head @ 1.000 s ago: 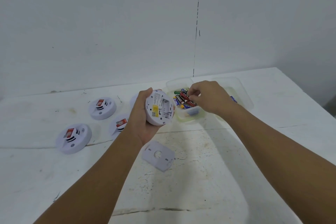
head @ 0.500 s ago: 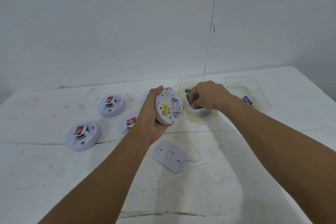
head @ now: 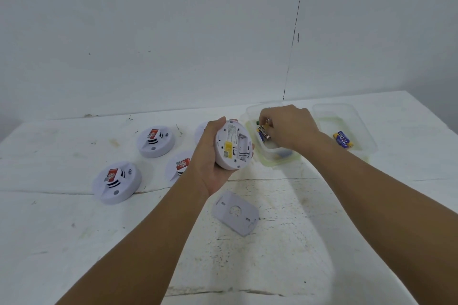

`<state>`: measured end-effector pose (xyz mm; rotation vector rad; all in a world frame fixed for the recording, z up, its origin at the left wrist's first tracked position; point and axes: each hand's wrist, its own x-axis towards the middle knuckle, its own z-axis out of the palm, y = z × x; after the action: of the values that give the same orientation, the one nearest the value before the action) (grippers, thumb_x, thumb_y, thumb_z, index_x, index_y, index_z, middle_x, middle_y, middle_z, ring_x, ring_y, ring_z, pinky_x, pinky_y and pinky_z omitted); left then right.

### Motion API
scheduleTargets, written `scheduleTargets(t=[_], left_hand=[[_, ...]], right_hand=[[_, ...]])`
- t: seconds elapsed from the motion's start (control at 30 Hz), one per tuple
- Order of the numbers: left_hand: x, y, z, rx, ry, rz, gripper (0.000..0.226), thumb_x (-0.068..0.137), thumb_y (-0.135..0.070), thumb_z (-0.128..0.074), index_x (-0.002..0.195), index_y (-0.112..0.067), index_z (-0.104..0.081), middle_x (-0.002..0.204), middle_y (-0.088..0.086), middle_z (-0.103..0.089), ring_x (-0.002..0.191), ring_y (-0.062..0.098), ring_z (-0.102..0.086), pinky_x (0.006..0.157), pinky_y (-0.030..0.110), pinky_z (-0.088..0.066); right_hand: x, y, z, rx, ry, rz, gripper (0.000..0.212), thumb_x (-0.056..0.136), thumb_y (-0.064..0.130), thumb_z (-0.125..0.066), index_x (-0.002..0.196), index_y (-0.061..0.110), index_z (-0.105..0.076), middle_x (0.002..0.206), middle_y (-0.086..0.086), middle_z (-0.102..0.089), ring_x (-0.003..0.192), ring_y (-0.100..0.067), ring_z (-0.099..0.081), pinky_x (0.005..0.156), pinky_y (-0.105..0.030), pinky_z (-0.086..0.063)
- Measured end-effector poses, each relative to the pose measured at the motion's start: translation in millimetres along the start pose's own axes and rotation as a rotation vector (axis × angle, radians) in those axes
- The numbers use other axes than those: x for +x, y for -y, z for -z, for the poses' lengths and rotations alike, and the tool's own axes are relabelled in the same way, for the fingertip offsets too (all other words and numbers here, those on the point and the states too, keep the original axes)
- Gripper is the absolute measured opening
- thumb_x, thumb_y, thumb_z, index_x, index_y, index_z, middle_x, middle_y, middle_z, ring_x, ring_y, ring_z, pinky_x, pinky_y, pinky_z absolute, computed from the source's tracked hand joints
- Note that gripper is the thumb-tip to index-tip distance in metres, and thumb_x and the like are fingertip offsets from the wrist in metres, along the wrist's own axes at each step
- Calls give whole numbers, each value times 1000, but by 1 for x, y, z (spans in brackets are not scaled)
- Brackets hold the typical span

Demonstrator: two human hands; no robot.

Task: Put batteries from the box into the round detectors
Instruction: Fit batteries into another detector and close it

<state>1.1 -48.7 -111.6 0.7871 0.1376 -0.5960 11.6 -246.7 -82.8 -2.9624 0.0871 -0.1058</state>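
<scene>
Over the clear box [head: 250,112], the right hand [head: 290,126] pinches a small, slick, rigid battery [head: 263,132] mid-barrel, while the left hand [head: 210,156] grips the light detector [head: 234,147] by its rim.

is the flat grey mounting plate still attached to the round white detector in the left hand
No, the flat grey mounting plate lies on the table, apart from the round white detector gripped by the left hand.

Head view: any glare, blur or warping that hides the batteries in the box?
Head view: even, soft light, no glare; the right hand covers much of the box; battery labels are too blurred to read; wide-angle bend warps the edges.
</scene>
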Motion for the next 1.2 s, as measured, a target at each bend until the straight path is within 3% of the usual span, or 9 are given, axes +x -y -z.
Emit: scheduleTargets(t=[0.13, 0.23, 0.37, 0.53, 0.77, 0.93, 1.0, 1.2], left_hand=[[-6, 1, 3, -44, 13, 16, 31, 92, -41, -65, 110, -16, -70, 108, 11, -69, 111, 38, -57, 114, 50, -41], [-13, 3, 6, -57, 31, 8, 30, 96, -42, -63, 112, -18, -70, 113, 10, -67, 113, 36, -57, 115, 51, -40], [-19, 3, 17, -83, 76, -21, 40, 94, -43, -67, 128, -23, -63, 130, 12, -60, 117, 35, -56, 112, 53, -43], [-36, -2, 22, -204, 119, -53, 37, 97, -42, -61, 125, -17, -64, 129, 15, -62, 118, 35, -61, 117, 50, -36], [-57, -15, 25, -155, 137, -99, 36, 100, -41, -54, 122, -16, -68, 119, 14, -69, 108, 33, -66, 111, 53, -44], [-72, -29, 33, -97, 138, -137, 43, 98, -41, -55, 133, -17, -63, 131, 18, -65, 122, 39, -62, 115, 55, -41], [-78, -34, 36, -105, 129, -149, 43, 98, -41, -55, 132, -16, -62, 132, 19, -65, 128, 41, -58, 115, 55, -40], [-90, -42, 48, -119, 82, -177, 40, 101, -41, -52, 130, -16, -63, 125, 18, -68, 116, 38, -67, 114, 54, -42]], right_hand=[[-13, 8, 7, 321, -222, -34, 13, 98, 23, -58, 106, 31, -65, 99, 10, -72, 92, -21, -65, 82, -38, -53], [-31, 26, 15, 635, -314, -20, 7, 96, 27, -65, 101, 32, -66, 91, 13, -70, 80, -11, -69, 74, -32, -55], [-56, 51, 14, 840, -289, -1, 8, 96, 27, -69, 101, 33, -68, 89, 12, -72, 72, 1, -68, 60, -10, -47], [-74, 64, 3, 1005, -217, -29, 10, 94, 25, -74, 100, 30, -69, 90, 6, -76, 73, -6, -72, 59, -8, -44], [-92, 84, 6, 1101, -207, 17, 10, 93, 28, -77, 101, 30, -71, 89, 6, -77, 79, -12, -75, 66, -22, -52], [-97, 96, 11, 1111, -245, 71, 12, 90, 27, -81, 99, 29, -74, 88, 4, -76, 82, -22, -74, 84, -45, -61], [-97, 100, 16, 1127, -249, 72, 13, 89, 27, -81, 100, 28, -74, 87, 4, -77, 85, -21, -75, 88, -46, -60], [-99, 121, 15, 1156, -191, 132, 13, 90, 17, -80, 101, 21, -74, 87, 1, -77, 80, -20, -75, 84, -44, -61]])
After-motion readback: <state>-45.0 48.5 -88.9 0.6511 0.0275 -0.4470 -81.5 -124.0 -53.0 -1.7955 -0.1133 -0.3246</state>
